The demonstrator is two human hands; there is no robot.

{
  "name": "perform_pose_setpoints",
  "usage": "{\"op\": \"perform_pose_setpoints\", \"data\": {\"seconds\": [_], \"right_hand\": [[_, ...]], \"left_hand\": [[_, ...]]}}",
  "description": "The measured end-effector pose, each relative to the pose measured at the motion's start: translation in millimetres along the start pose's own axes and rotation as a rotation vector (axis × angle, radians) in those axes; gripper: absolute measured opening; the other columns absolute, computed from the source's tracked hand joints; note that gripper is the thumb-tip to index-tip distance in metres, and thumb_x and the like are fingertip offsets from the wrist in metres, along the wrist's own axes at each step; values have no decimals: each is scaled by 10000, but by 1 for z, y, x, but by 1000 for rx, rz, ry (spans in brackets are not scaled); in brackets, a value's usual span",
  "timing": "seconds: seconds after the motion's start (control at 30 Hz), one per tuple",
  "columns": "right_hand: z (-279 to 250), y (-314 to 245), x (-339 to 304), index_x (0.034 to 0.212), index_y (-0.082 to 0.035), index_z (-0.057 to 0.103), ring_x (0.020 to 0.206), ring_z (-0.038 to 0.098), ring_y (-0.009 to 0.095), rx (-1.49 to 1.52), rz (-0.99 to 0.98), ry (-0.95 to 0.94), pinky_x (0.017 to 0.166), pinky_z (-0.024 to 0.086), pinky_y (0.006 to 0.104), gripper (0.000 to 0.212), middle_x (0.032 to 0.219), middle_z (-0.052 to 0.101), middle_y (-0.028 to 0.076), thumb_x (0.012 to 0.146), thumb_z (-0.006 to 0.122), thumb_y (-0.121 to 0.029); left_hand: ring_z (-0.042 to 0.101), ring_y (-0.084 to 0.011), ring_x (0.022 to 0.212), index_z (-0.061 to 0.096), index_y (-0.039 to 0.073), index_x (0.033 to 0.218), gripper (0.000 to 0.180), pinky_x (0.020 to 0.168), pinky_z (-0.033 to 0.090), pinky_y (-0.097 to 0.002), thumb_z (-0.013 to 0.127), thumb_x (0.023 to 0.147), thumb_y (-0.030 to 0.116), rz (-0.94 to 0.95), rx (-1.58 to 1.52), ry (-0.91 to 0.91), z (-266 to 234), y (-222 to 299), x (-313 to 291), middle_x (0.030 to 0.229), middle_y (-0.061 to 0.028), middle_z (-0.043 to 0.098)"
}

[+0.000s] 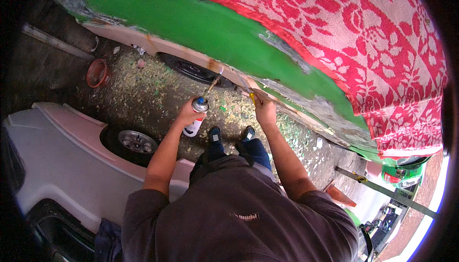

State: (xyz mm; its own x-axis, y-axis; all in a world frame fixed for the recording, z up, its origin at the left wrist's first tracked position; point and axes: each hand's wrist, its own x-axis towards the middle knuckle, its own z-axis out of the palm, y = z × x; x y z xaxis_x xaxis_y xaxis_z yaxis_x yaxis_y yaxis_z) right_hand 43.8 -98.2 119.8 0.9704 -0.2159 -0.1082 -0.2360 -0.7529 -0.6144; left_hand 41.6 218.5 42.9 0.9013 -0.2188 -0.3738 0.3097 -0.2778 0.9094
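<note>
My left hand is wrapped round a gas torch, a white and red canister with a blue top and a thin metal nozzle. The nozzle tip points at the lower edge of the green car body, and a small pale glow shows there. In my right hand is a thin-bladed tool with a yellow handle. Its blade reaches up to the same lower edge, right of the nozzle; its exact kind is too small to tell. Brown scorch-like marks and bared patches show along the panel.
A red and white flowered cloth covers the car's upper part. Pale scrapings litter the floor round a dark wheel. A reddish bucket stands left. Behind me on the left is a white car; an orange cone lies right.
</note>
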Motion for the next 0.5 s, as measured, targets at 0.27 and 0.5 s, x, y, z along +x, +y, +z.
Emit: {"op": "perform_pose_setpoints", "data": {"seconds": [0.27,0.5], "right_hand": [[5,-5,7,1099,-87,710,973,647,406,164,-121,38,852,513,441,220,1101,674,193,898,629,-123],[-1,7,-8,1198,-112,670,901,667,377,190,-69,15,788,524,418,318,1016,687,196,884,668,-162]], "left_hand": [[636,-211,1051,515,26,1267,708,921,502,-373,844,645,105,33,-71,16,-8,-8,6,1125,-110,660],[624,-199,1059,503,29,1281,699,932,491,-364,836,670,95,-2,-10,49,-19,2,-7,1142,-103,650]]}}
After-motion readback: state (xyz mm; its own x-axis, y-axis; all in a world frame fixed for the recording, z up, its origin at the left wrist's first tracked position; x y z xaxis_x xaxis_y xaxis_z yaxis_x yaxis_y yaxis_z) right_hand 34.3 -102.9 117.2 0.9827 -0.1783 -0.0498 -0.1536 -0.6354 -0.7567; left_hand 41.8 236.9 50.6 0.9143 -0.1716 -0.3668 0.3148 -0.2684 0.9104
